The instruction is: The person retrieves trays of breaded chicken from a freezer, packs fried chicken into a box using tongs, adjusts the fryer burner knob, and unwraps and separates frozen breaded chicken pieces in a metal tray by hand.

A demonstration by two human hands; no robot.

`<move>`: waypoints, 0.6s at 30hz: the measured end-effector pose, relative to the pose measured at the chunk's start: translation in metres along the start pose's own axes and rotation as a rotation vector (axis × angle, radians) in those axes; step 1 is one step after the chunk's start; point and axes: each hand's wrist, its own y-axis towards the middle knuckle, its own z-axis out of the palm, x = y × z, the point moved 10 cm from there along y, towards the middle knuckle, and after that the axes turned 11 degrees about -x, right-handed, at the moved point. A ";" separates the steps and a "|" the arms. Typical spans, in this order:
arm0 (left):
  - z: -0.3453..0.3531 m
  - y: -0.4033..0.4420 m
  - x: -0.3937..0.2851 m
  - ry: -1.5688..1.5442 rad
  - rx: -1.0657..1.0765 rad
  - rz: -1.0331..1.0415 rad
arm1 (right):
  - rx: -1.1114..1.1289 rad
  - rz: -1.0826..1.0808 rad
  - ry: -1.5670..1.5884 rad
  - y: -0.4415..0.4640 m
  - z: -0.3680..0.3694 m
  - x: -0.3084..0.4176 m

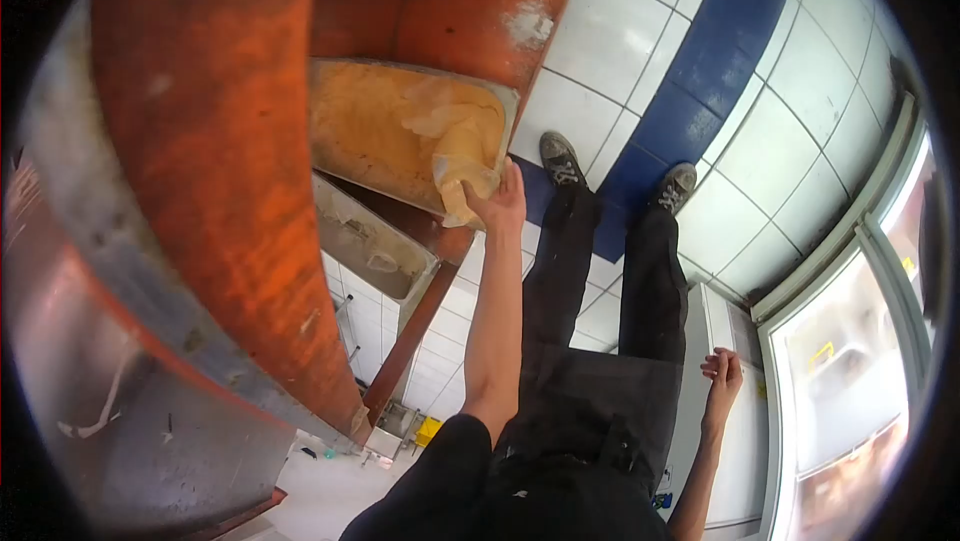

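My left hand (pixel 503 203) reaches to the right end of a metal bin (pixel 400 65) that holds tan powder (pixel 365 116). Its thumb and fingers grip the near end of a clear, crinkled plastic container (pixel 460 163) with tan contents, lying tilted over the powder by the bin's corner. Whether this is a scoop, a cup or a bag I cannot tell. My right hand (pixel 722 367) hangs low at my side, away from the bin, with loosely bent fingers and nothing visible in it.
A second metal bin (pixel 405 281) with a clear plastic piece (pixel 380 261) sits beside the first. An orange-red surface (pixel 215 141) with a metal edge curves along the left. White tiles (pixel 595 41) and a blue strip (pixel 690 71) cover the floor; a glazed frame (pixel 850 341) stands right.
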 end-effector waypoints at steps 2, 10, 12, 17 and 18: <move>0.014 0.002 0.023 -0.028 0.036 -0.094 | -0.007 -0.036 0.045 0.026 0.018 -0.007; -0.030 -0.041 0.012 0.231 -0.081 -0.049 | 0.007 0.022 -0.003 -0.028 -0.017 0.011; -0.038 -0.061 0.002 0.900 -0.049 0.117 | 0.008 0.020 -0.002 -0.028 -0.018 0.006; -0.112 -0.135 -0.005 2.441 0.437 0.520 | 0.110 0.095 0.020 -0.049 -0.026 -0.016; -0.128 -0.151 -0.011 2.485 0.333 0.356 | 0.107 0.103 0.035 -0.054 -0.031 -0.016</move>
